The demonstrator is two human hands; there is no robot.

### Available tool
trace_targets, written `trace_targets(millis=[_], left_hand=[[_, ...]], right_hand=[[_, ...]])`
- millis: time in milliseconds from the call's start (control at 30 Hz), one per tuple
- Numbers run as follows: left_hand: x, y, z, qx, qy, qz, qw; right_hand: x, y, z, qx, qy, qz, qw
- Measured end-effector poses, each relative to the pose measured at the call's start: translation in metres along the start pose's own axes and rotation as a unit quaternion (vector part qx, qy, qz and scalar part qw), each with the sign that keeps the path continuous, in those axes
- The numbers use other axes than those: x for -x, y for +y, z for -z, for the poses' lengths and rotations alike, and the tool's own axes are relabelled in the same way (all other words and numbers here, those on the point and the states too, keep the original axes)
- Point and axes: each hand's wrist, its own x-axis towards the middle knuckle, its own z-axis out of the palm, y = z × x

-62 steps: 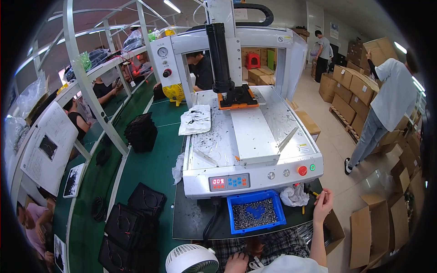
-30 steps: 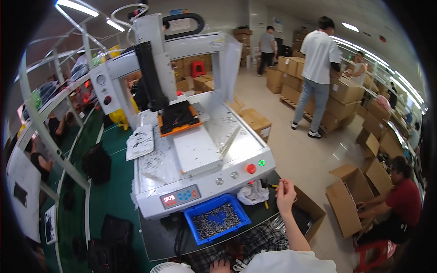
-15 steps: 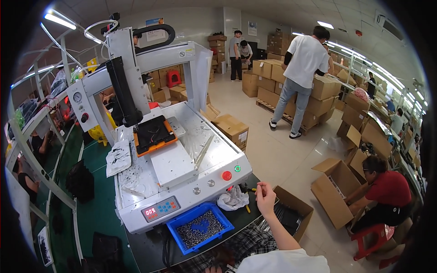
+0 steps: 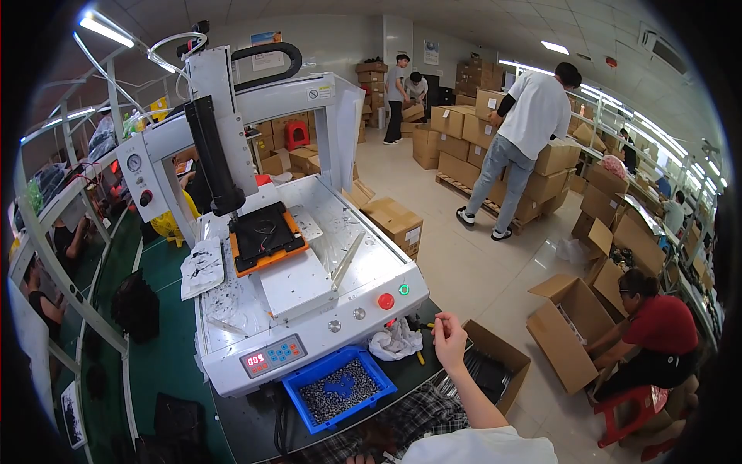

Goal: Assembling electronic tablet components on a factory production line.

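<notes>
My right hand (image 4: 449, 341) is raised in front of the machine's right corner, beside a crumpled white cloth (image 4: 396, 340). Its fingers are curled in toward the thumb; anything between them is too small to make out. Only the fingertips of my left hand (image 4: 360, 459) show at the bottom edge, by dark plaid fabric. Ahead stands a white benchtop machine (image 4: 317, 329) with a black vertical head (image 4: 212, 158). Under this head, a black plastic part (image 4: 267, 232) lies in an orange fixture (image 4: 277, 258). A blue bin (image 4: 386, 393) of small metal pieces, apparently screws (image 4: 325, 398), sits at the machine's front.
A red button (image 4: 386, 301) and a lit display (image 4: 255, 361) are on the machine's front. An open carton (image 4: 514, 379) stands right of my forearm. Farther right, a person in red (image 4: 661, 332) bends over another carton (image 4: 560, 344). Someone in white (image 4: 525, 116) stands by stacked boxes.
The orange fixture with the black part has shifted slightly right and nearer me. My right hand stays almost in place. The standing person in white leans more toward the boxes.
</notes>
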Motion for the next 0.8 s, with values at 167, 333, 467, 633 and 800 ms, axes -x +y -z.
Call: trace_targets(millis=[167,333,467,633,800], left_hand=[[0.002,0.002,0.006,0.008,0.003,-0.006,1.000],[0.003,0.000,0.002,0.008,0.025,-0.014,1.000],[0.002,-0.001,-0.003,0.014,0.043,-0.016,0.999],[0.004,0.001,0.002,0.008,0.046,-0.015,0.999],[0.003,0.002,0.006,0.000,0.023,-0.006,1.000]], right_hand=[[-0.001,0.002,0.000,0.006,0.001,-0.003,1.000],[0.000,0.001,-0.001,0.012,-0.003,-0.002,1.000],[0.000,0.001,-0.001,0.004,-0.004,-0.002,1.000],[0.000,0.000,0.000,0.011,-0.010,-0.004,1.000],[0.000,0.005,-0.002,0.012,0.002,0.030,0.999]])
